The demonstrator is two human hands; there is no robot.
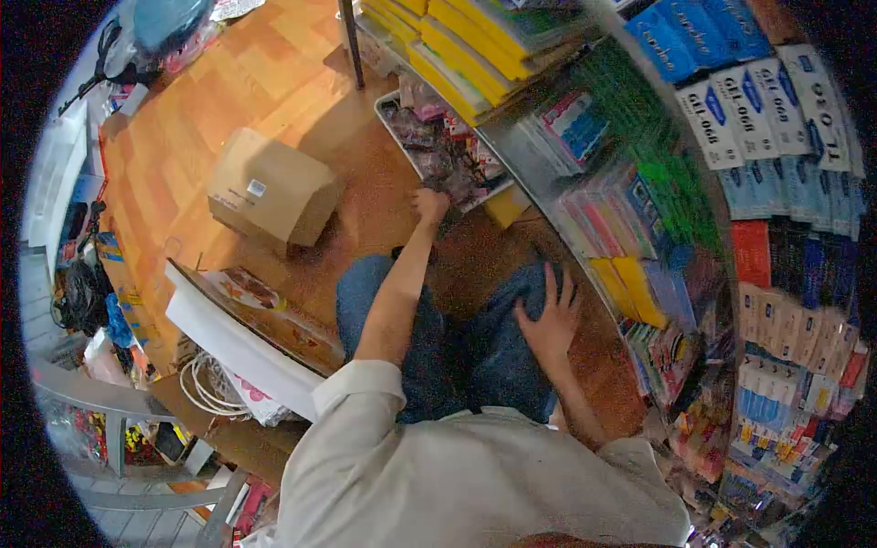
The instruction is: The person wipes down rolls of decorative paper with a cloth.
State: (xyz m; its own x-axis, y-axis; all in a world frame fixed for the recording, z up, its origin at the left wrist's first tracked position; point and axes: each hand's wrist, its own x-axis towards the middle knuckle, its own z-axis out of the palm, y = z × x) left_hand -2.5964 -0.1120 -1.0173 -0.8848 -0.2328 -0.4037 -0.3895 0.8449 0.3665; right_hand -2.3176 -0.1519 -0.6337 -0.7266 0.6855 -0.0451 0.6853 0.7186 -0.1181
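My left hand point(429, 205) reaches forward to the near edge of a white tray point(405, 153) on the floor. Its fingers are curled beside small dark plastic-wrapped packets point(432, 160) in that tray; what they grip, if anything, is too small to make out. My right hand point(552, 321) lies on my right knee with its fingers spread, holding nothing. Just beyond the left hand, to the right, a yellowish piece point(505, 207) sits at the foot of the shelf.
A closed cardboard box point(269, 192) stands on the wooden floor, front left. Shelves point(571, 224) with stacked books and packets curve along my right. At my left are a white panel point(237, 338), coiled white cable point(208, 388) and a grey metal rail point(100, 391).
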